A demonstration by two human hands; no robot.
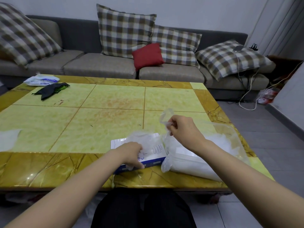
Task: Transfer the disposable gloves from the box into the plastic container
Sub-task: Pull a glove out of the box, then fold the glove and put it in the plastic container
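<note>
— Dark trousers [144, 209] are seen nearest of all, below the near edge of the table [98, 112]. What is being held above them?

— The box [153, 159] is gripped by the left hand [131, 155]. Its fingers are curled down over the white top and the blue near side, and a clear film of glove is caught beneath them.

— And how is the right hand placed?

— The right hand [182, 130] is raised above the box's right end. Its fingers are drawn together, and a clear glove [166, 119] is pinched between thumb and fingertips. The crumpled glove is seen sticking up past the hand and trailing down toward the box.

— Where is the plastic container found?

— The plastic container [230, 129] is set at the table's near right corner, just beside the box; whether the two are touching cannot be told. A white heap of gloves [218, 142] is seen inside it through the clear wall.

— Is anything else laid on the table?

— A black cloth [51, 90] and a white packet [41, 79] are laid at the far left corner, well apart from both hands. Behind the table a grey sofa [98, 66] is seen, with checked cushions [125, 33] and one red cushion [147, 55] propped on it.
</note>
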